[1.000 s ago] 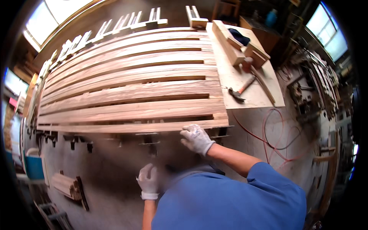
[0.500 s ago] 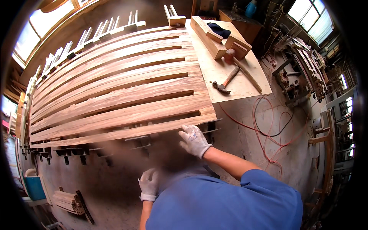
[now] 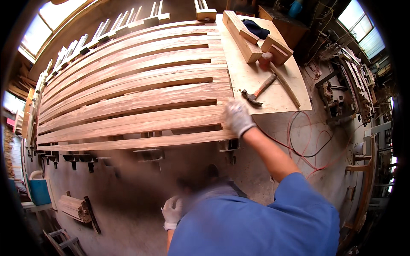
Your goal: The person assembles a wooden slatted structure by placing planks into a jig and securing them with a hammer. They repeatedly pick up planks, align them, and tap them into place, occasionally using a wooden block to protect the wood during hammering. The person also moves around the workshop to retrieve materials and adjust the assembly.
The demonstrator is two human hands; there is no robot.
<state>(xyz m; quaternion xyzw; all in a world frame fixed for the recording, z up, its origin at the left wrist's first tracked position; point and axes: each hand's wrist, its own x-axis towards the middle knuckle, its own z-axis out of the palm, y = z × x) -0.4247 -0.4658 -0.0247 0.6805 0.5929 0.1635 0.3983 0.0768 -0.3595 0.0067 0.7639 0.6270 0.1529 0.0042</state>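
A large slatted wooden panel (image 3: 141, 112), long light-brown boards with narrow gaps between them, lies across the clamps. At its near right end is my right hand (image 3: 239, 117), in a white glove, over or against the board ends. Motion smears its fingers, so their grip and any contact are unclear. My left hand (image 3: 172, 210), also gloved, is low in front of my body, away from the panel. Its fingers are curled, and a tiny pale tip shows at its left side; what it holds, if anything, I cannot make out.
Right of the panel, a plywood sheet (image 3: 279, 96) bears a claw hammer (image 3: 258, 90), a mallet (image 3: 282, 81), wooden blocks (image 3: 243, 39) and a dark cap (image 3: 255, 29). Red hose (image 3: 294, 149) loops over the floor. Clamp ends (image 3: 147, 154) jut from the near edge. Bundled wood strips (image 3: 74, 207) lie lower left.
My right hand has moved up and right, from the panel's near edge to its right end. My left hand stays low by my body. The view has shifted slightly.
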